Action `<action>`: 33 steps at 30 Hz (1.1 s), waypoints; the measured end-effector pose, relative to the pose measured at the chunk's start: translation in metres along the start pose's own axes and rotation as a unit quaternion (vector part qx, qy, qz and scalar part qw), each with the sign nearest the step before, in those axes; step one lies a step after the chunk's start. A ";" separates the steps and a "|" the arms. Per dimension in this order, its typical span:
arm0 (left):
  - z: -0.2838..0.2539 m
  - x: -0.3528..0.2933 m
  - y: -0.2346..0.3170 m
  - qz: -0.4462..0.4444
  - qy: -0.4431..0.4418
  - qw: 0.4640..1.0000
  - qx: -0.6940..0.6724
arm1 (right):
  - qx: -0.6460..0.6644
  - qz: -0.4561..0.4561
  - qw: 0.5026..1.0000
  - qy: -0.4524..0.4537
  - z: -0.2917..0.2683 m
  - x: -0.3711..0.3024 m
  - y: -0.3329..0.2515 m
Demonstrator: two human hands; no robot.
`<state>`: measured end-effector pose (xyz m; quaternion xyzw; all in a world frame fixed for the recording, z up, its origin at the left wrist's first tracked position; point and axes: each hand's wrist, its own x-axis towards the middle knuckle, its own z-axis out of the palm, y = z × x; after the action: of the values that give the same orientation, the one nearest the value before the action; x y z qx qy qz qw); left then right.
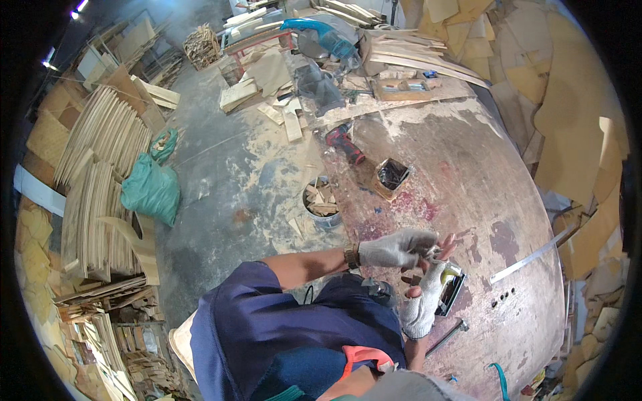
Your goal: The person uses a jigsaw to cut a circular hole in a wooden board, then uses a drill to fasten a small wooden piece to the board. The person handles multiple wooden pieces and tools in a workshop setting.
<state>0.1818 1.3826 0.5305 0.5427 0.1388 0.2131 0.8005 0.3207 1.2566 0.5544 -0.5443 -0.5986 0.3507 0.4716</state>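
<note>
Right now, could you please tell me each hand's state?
Left hand: gloved, close to the other; open or closed, cannot tell.
Right hand: by the black tool; its grip, cannot tell.

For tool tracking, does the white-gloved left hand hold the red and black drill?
No, the drill lies on the worn tabletop beyond the left hand.

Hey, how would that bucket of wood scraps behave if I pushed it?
The bucket would probably keep its round, stiff-looking shape. Being well filled, it may resist a light nudge. The loose wood scraps, uncovered and piled near the rim, could spill if it tipped.
</note>
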 end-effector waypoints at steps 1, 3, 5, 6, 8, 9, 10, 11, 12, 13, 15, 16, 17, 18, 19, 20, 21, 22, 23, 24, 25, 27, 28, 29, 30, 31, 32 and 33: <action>0.002 -0.001 -0.001 0.037 -0.002 0.999 0.021 | -0.023 -0.008 1.000 0.006 -0.002 -0.004 0.008; 0.005 -0.001 -0.001 0.105 -0.010 0.988 0.110 | 0.043 0.059 0.997 0.012 -0.006 -0.015 0.026; 0.006 -0.003 0.000 0.057 -0.008 0.997 0.046 | 0.097 0.157 0.983 0.000 -0.006 -0.024 0.036; 0.006 -0.003 0.002 0.028 -0.002 0.999 0.018 | 0.124 0.205 0.971 -0.005 -0.005 -0.026 0.038; 0.008 -0.003 0.007 0.009 0.009 1.000 0.002 | 0.226 0.143 0.960 0.077 -0.002 -0.025 0.032; 0.010 -0.003 0.010 -0.002 0.021 1.000 -0.006 | 0.288 0.092 0.946 0.118 -0.001 -0.020 0.026; 0.011 -0.002 0.013 0.011 0.025 0.999 -0.028 | 0.346 0.053 0.927 0.135 0.001 -0.014 0.018; 0.012 -0.001 0.015 0.022 0.030 0.998 -0.052 | 0.392 0.033 0.910 0.129 0.000 -0.008 0.008; 0.013 0.000 0.016 0.026 0.033 0.996 -0.083 | 0.429 0.021 0.895 0.117 -0.001 -0.002 -0.001; 0.013 0.000 0.016 0.036 0.053 0.996 -0.064 | 0.465 0.023 0.881 0.085 -0.005 0.002 -0.009; 0.007 0.001 0.014 0.041 0.011 0.997 -0.072 | 0.530 0.051 0.845 0.049 -0.011 0.008 -0.019; 0.004 0.002 0.011 0.050 0.033 0.998 -0.030 | 0.548 0.071 0.831 0.054 -0.015 0.009 -0.020; 0.000 -0.001 0.009 0.023 0.033 0.997 -0.062 | 0.567 0.090 0.817 0.059 -0.018 0.008 -0.019; -0.004 -0.001 0.006 -0.024 0.056 0.998 -0.030 | 0.569 0.106 0.813 0.065 -0.022 0.007 -0.015; -0.010 0.000 0.004 0.043 0.042 0.980 0.188 | 0.610 0.123 0.780 0.060 -0.027 0.011 -0.009; -0.014 -0.006 0.003 -0.038 0.028 0.999 -0.016 | 0.617 0.154 0.769 0.060 -0.032 0.006 -0.005; -0.021 -0.003 0.002 0.046 0.072 0.990 0.112 | 0.560 0.164 0.809 0.073 -0.038 0.002 -0.001; -0.030 -0.008 0.005 0.011 0.156 0.985 -0.077 | 0.468 0.181 0.861 0.080 -0.045 -0.002 0.003; -0.040 -0.011 0.009 0.032 0.211 0.977 -0.019 | 0.385 0.174 0.904 0.062 -0.050 -0.010 0.004; -0.050 -0.016 0.013 0.032 0.252 0.960 0.119 | 0.334 0.167 0.918 0.130 -0.055 -0.014 0.006; -0.058 -0.024 0.016 -0.005 0.231 0.960 0.158 | 0.308 0.231 0.910 0.155 -0.062 -0.020 0.008; -0.065 -0.035 0.006 -0.066 0.163 0.964 0.199 | 0.213 0.278 0.927 0.132 -0.068 -0.031 0.014; -0.063 -0.043 -0.004 -0.092 0.100 0.971 0.199 | 0.133 0.292 0.941 0.113 -0.065 -0.038 0.018; -0.059 -0.053 -0.015 -0.130 0.040 0.970 0.202 | 0.094 0.323 0.939 0.066 -0.058 -0.043 0.024; -0.057 -0.059 -0.025 -0.178 -0.028 0.962 0.204 | 0.086 0.322 0.943 0.003 -0.051 -0.047 0.032; -0.050 -0.067 -0.038 -0.150 -0.067 0.952 0.257 | 0.107 0.383 0.916 -0.056 -0.044 -0.051 0.039; -0.041 -0.072 -0.052 -0.130 -0.102 0.935 0.315 | 0.137 0.439 0.880 -0.122 -0.037 -0.052 0.049; -0.034 -0.074 -0.064 -0.111 -0.099 0.926 0.347 | 0.155 0.473 0.859 -0.121 -0.030 -0.052 0.058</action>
<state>0.1142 1.3537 0.4580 0.7862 0.1830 0.0067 0.5902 0.3662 1.2125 0.5001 -0.6346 -0.2595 0.6832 0.2513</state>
